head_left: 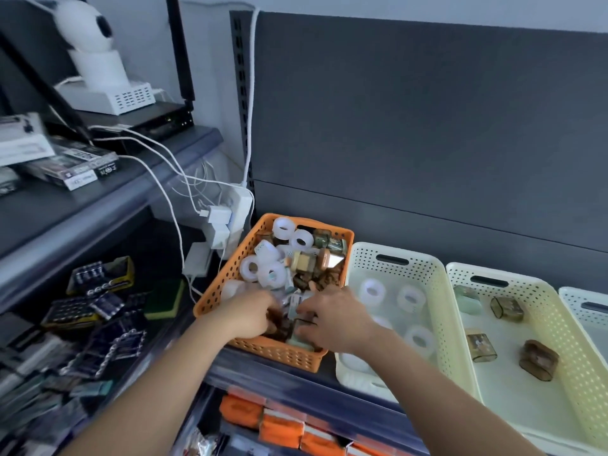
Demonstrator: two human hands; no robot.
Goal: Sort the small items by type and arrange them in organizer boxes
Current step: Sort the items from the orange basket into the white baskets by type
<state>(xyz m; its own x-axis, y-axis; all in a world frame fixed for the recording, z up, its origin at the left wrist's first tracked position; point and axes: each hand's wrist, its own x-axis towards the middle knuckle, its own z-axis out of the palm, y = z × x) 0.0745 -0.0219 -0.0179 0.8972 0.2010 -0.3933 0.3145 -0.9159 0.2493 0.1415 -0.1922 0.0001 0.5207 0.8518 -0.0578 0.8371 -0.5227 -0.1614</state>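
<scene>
The left hand (251, 312) and right hand (332, 319) dig into the near end of the orange plastic basket (230, 274), full of little holes, at the shelf's (263, 370) front edge. Their fingers bend into the pile, but I cannot tell what they hold. Round, see-through tape rolls (263, 271) fill its far end. A cream basket (437, 291) stands beside it.

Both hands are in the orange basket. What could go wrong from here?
The orange basket stands near the shelf's front edge; the left hand and right hand reaching into it might push it off. Tape rolls and brown cases lie mixed, so one could land in the wrong cream basket.
</scene>
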